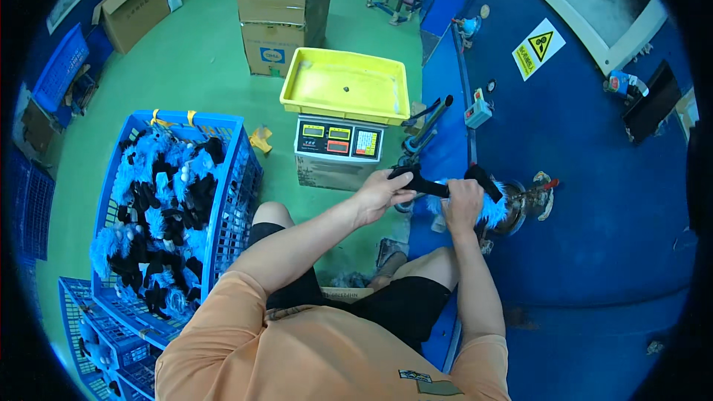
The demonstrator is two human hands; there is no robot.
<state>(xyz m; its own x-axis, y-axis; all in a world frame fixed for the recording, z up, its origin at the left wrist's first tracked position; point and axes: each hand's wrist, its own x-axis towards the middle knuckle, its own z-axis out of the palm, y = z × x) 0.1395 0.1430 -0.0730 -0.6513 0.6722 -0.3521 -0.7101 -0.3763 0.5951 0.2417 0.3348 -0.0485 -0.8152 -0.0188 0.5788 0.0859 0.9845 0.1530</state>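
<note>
A plush toy skin with bright blue fur [494,212] and long black limbs sits against the metal nozzle [523,204] on the blue machine wall. My left hand [380,197] is closed on the end of one black limb, pulled out to the left. Close to the nozzle, my right hand [464,202] wraps round the toy where black cloth meets blue fur. Another black limb [484,183] sticks up beyond my right hand. What lies under the right fingers is hidden.
At my left stands a blue plastic crate [236,178] heaped with blue and black plush pieces. Ahead, a yellow tray [349,108] rests on a digital scale [338,147]. A cardboard box [273,18] is farther off. Metal pipes [427,134] jut out beside the machine.
</note>
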